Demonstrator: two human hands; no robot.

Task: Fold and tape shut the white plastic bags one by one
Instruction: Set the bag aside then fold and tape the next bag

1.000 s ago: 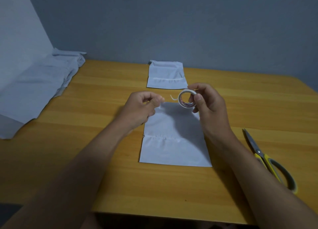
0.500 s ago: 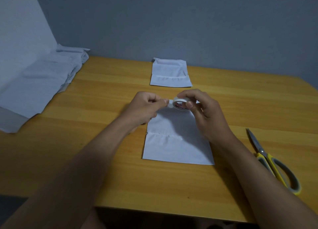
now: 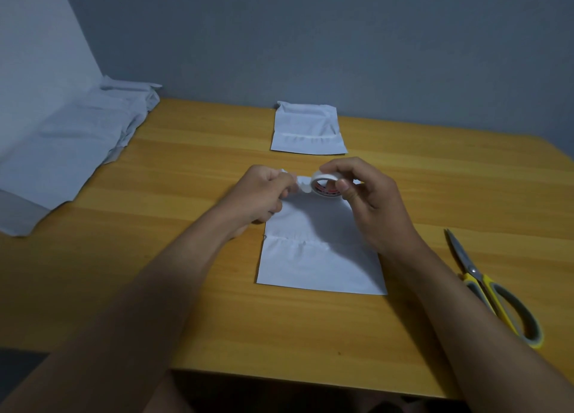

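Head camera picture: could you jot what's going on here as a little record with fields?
Surface: wooden table
Right hand: holds the tape roll
Left hand: pinches the tape's loose end
Under the hands: folded white bag, flat
Far edge: second folded bag, strip across it
Left side: pile of white bags
Right side: yellow scissors, untouched

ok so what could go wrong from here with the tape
1. The left hand pinches only a short free end pulled off the tape roll in the right hand; it could slip from that grip or stick to itself.
2. Both hands are off the folded bag, so its flap may spring open.
3. The scissors lie aside, and both hands are busy.
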